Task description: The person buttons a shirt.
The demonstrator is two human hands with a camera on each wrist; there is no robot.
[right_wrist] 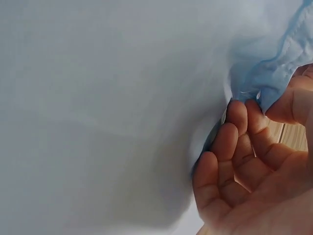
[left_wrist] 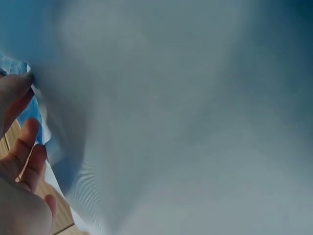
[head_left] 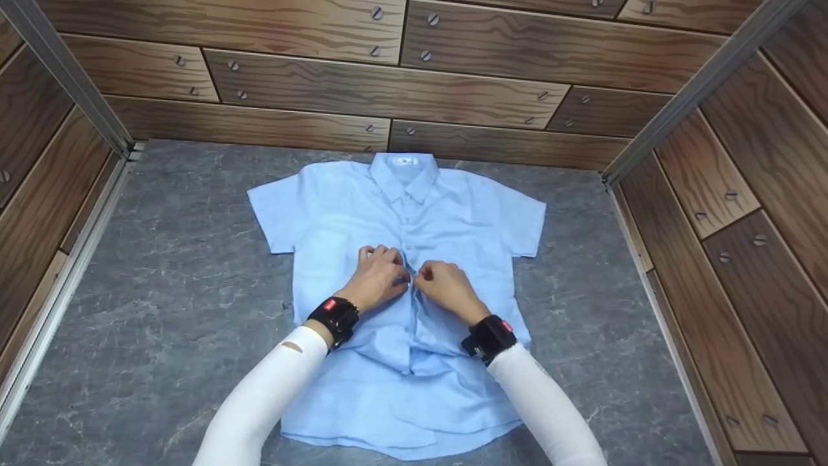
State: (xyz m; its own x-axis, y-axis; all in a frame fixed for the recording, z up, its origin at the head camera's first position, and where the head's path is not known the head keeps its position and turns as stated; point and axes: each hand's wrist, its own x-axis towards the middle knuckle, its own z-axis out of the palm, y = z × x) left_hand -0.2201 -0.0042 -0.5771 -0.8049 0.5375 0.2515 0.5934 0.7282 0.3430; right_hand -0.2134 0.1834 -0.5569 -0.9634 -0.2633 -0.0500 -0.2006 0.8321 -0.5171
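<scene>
In the middle of the dark grey marbled surface [head_left: 174,291], a light blue short-sleeved shirt [head_left: 346,200] is laid out face up, with its collar [head_left: 420,184] pointed to the far side and its curved hem [head_left: 362,443] to the near side. A small white label [head_left: 405,161] can be seen inside the collar, and both short sleeves are spread out, one to the left and one to the right.

Down at about mid-shirt, the front edge is being worked with both hands, just beside each other. Fabric at the placket [head_left: 407,223] is pinched by the left hand [head_left: 376,277], and the facing bit is gripped between thumb and fingertips by the right hand [head_left: 449,288]. Whether a button is caught in there can't be told, since both wrist views are mostly filled with blurry cloth. The edge is lifted a little between the hands, and the cloth is rucked into folds on the near side of them.

Black wrist straps [head_left: 335,318] are worn on both wrists, and the forearms are covered by white sleeves [head_left: 268,395]. The whole spot is boxed in by wood-print walls [head_left: 388,87] at far, left and right, with metal rails [head_left: 705,94] at the corners.
</scene>
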